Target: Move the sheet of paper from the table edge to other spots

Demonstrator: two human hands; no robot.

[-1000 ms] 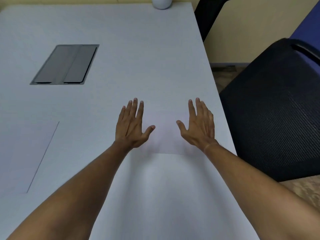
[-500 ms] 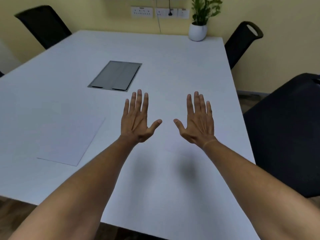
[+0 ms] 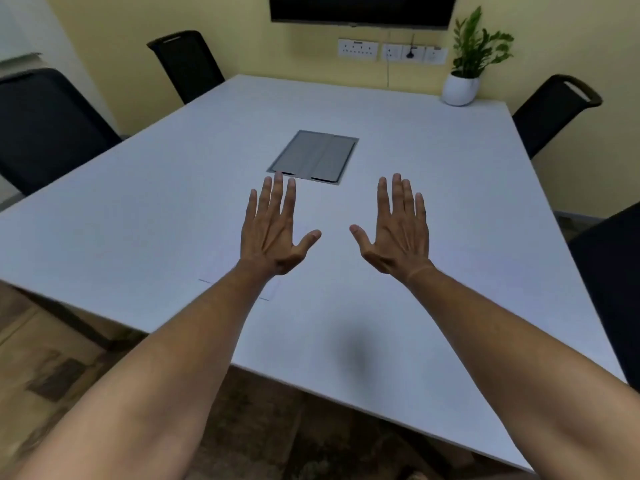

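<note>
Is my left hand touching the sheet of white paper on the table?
Cannot tell. In the head view the left hand overlaps the faint white paper sheet, hiding contact or gap.

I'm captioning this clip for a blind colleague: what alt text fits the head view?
Two bare hands, left hand and right hand, held open and empty above a white table. A faint sheet of paper lies under the left wrist; beyond are a grey hatch and a potted plant.

Both forearms are bare, with no sleeves in view up to the frame's lower edge. The left hand [image 3: 273, 237] wears nothing. The right hand [image 3: 398, 237] has a thin pale band around its wrist. No rings show on the fingers [image 3: 398, 199].
</note>
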